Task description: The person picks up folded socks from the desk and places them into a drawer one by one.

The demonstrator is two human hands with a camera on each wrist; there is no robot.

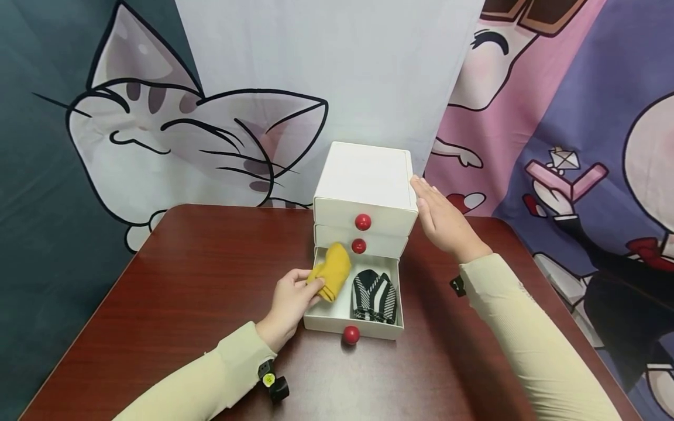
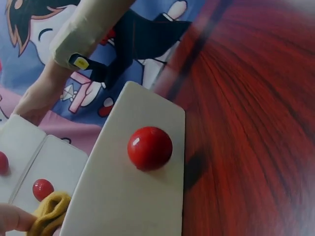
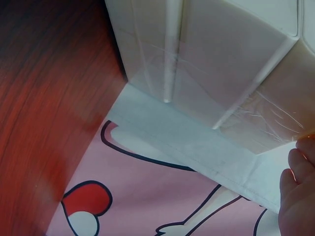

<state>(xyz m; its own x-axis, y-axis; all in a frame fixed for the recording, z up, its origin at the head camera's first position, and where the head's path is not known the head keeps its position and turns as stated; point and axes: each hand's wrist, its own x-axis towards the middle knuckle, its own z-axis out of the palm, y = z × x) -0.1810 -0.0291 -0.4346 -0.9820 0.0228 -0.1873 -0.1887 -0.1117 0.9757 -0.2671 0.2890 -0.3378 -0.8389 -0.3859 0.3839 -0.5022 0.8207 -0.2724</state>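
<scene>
My left hand (image 1: 289, 304) pinches a folded yellow sock (image 1: 336, 270) between thumb and fingers, at the left side of the pulled-out bottom drawer (image 1: 325, 323). A folded black-and-white striped sock (image 1: 374, 297) lies in the drawer's right half. In the left wrist view, the yellow sock (image 2: 53, 209) shows behind the drawer front with its red knob (image 2: 150, 148). With fingers extended, my right hand (image 1: 447, 225) rests against the right side of the white drawer box (image 1: 368, 172). In the right wrist view, its fingers appear at the box's side panel (image 3: 231, 64).
Above the open drawer are two closed drawers with red knobs (image 1: 363, 221). The box stands near the back of a reddish-brown wooden table (image 1: 210, 280). Behind it hangs a cartoon-printed cloth (image 1: 237, 140). A small black camera (image 1: 278, 387) is strapped on the left wrist.
</scene>
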